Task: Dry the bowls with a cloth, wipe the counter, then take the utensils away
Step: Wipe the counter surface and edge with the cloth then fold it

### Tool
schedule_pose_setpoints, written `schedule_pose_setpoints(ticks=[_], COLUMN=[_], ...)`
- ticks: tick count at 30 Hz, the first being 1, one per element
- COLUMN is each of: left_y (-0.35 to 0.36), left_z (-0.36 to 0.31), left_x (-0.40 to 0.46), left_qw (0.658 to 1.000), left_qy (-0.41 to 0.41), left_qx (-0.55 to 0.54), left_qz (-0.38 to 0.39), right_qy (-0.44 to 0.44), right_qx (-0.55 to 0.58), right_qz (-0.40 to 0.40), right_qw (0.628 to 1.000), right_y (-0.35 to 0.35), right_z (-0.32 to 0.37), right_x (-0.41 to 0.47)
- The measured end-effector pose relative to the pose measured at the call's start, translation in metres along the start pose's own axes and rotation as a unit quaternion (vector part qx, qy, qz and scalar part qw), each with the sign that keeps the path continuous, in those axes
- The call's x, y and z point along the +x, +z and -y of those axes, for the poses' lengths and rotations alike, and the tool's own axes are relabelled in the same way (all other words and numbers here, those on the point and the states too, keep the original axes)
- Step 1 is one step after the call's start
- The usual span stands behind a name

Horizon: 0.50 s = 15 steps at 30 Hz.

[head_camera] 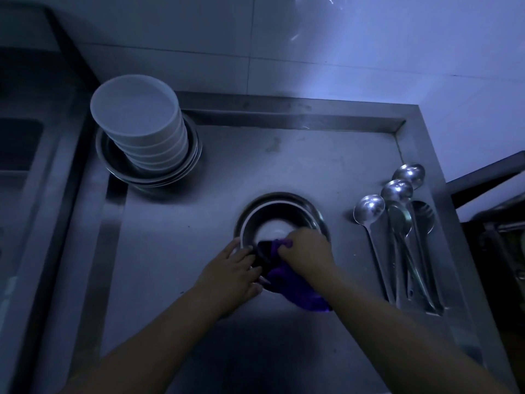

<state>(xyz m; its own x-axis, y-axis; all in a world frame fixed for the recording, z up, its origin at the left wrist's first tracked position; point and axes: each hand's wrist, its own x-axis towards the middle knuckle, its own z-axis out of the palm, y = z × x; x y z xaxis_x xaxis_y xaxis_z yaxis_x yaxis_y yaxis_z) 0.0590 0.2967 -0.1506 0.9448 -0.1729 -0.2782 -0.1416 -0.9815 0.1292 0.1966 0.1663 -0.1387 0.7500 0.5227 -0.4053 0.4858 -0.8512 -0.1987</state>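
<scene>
A steel bowl (279, 213) stands in the middle of the steel counter (176, 237), with a white patch showing at its bottom. My left hand (231, 275) holds the bowl's near rim, fingers curled over the edge. My right hand (308, 251) grips a purple cloth (295, 288) and presses it against the inside of the near rim; the cloth hangs out over the counter below my wrist. A stack of white bowls (139, 120) sits inside several nested steel bowls (113, 163) at the back left. Several steel ladles and spoons (397, 223) lie at the right.
The counter has a raised rim (284, 108) along the back and sides. A tiled wall (312, 38) rises behind it. A sink basin (20, 146) lies to the left. Dark metal framing (488, 177) stands past the right edge.
</scene>
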Motion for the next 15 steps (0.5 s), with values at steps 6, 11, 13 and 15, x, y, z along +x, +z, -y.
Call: schedule_pose_setpoints(ticks=[6, 11, 13, 15], left_y=[0.000, -0.002, -0.004, 0.001], left_z=[-0.001, -0.001, -0.002, -0.001], left_x=[-0.001, -0.001, -0.001, 0.001], left_qw=[1.000, 1.000, 1.000, 0.999], left_qy=[0.000, 0.009, 0.006, -0.003], left_qx=[0.000, 0.012, 0.010, -0.017], left_qz=[0.018, -0.002, 0.008, 0.027], right_qy=[-0.260, -0.121, -0.074, -0.064], right_qx=[-0.210, -0.224, -0.195, -0.138], right_qz=[-0.117, -0.070, -0.040, 0.026], right_qw=[0.935, 0.965, 0.977, 0.988], right_y=[0.000, 0.004, 0.011, 0.017], right_z=[0.006, -0.008, -0.006, -0.001], right_x=[0.039, 0.024, 0.010, 0.004])
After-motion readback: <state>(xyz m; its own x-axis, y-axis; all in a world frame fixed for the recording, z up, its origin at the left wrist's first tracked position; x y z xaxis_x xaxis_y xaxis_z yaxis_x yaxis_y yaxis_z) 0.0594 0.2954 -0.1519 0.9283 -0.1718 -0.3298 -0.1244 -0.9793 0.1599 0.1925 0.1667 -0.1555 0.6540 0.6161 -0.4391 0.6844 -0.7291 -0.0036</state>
